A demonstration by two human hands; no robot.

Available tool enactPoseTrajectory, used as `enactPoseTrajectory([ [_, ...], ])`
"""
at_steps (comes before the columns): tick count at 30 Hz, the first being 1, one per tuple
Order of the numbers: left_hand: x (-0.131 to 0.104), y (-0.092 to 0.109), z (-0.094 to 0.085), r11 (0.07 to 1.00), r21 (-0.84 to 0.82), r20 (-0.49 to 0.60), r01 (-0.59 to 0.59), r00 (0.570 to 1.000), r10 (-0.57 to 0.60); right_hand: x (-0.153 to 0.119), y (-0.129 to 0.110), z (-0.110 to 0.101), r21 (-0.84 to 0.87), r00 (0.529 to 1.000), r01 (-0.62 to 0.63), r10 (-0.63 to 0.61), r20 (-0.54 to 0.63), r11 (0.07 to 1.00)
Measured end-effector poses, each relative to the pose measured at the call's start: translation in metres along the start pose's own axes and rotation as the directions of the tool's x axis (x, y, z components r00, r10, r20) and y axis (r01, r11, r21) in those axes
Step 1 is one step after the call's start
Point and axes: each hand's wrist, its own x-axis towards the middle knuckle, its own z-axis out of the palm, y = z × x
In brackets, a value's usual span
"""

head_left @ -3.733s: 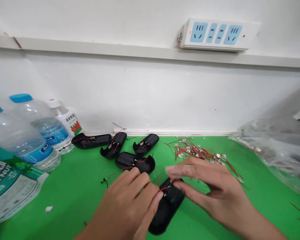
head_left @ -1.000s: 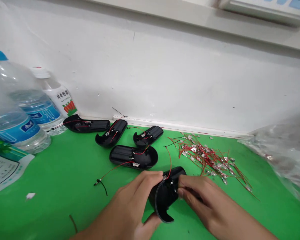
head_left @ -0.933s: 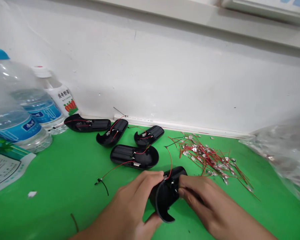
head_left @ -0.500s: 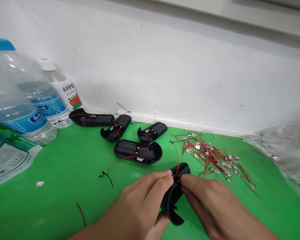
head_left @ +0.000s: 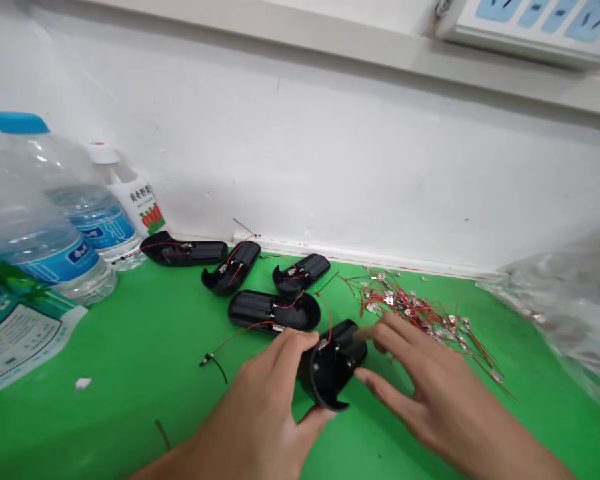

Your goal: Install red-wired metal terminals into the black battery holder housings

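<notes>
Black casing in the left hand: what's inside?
Inside the casing, small metal pieces and a red wire show; the right hand covers part of its right edge.

Small bottle with a white cap (head_left: 137, 199): its white label carries dark Chinese characters that appear to read "贝奇野菜", printed above an orange-red and green picture. Green packet at the left edge (head_left: 17, 300): the letters "NUT" in white capitals, cut off by the picture's edge; the lines of fine print on its white panel are too small to read. Front large bottle (head_left: 60, 259) and rear large bottle (head_left: 107, 230): blue labels, each with a dark-blue brand badge whose white lettering is too blurred to make out.
</notes>
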Motion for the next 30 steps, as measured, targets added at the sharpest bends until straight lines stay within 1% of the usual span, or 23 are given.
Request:
enactPoseTrajectory([
  [2,0.0,-0.002,0.0,0.999,-0.02,-0.004,0.037,0.999,-0.037,-0.002,0.003,0.001,0.12,0.991,-0.068,0.08,-0.103,0.99],
  [4,0.001,-0.003,-0.001,0.998,-0.03,-0.002,0.056,0.998,-0.056,-0.003,0.003,0.006,0.217,0.973,-0.098,0.139,-0.186,0.971],
  [6,0.002,-0.004,-0.001,0.999,-0.021,-0.025,0.042,0.999,-0.043,-0.003,0.003,0.012,0.256,0.968,-0.101,0.154,-0.199,0.961],
  [8,0.001,-0.006,0.0,1.0,0.006,-0.052,0.016,0.999,-0.015,-0.004,0.004,0.017,0.205,0.98,-0.111,0.141,-0.137,0.972],
  [11,-0.001,-0.008,0.003,0.998,0.055,-0.071,-0.007,0.997,0.011,-0.009,0.01,0.015,0.053,0.992,-0.122,0.123,-0.012,0.991],
  [13,-0.002,-0.01,0.004,0.996,0.085,-0.075,-0.019,0.997,0.025,-0.012,0.016,0.011,0.007,0.995,-0.076,0.075,0.06,0.997],
  [15,-0.002,-0.01,0.006,0.992,0.121,-0.078,-0.026,0.996,0.036,-0.012,0.02,0.006,-0.005,0.993,0.004,-0.003,0.115,1.0],
  [17,-0.001,-0.011,0.007,0.985,0.169,-0.085,-0.036,0.995,0.051,-0.009,0.022,0.003,-0.022,0.984,0.069,-0.064,0.166,0.997],
  [19,0.0,-0.012,0.007,0.973,0.226,-0.091,-0.042,0.994,0.064,-0.004,0.023,0.002,-0.029,0.974,0.102,-0.094,0.206,0.994],
  [22,0.0,-0.013,0.006,0.953,0.297,-0.082,-0.053,0.993,0.081,0.001,0.022,0.003,-0.027,0.971,0.137,-0.129,0.203,0.99],
  [26,-0.001,-0.009,0.002,0.948,0.299,-0.031,-0.108,0.992,0.122,-0.001,0.021,0.007,-0.095,0.968,0.215,-0.199,0.153,0.972],
  [30,-0.003,-0.007,-0.001,0.927,0.342,-0.003,-0.155,0.986,0.166,-0.004,0.022,0.011,-0.107,0.966,0.225,-0.208,0.155,0.968],
])
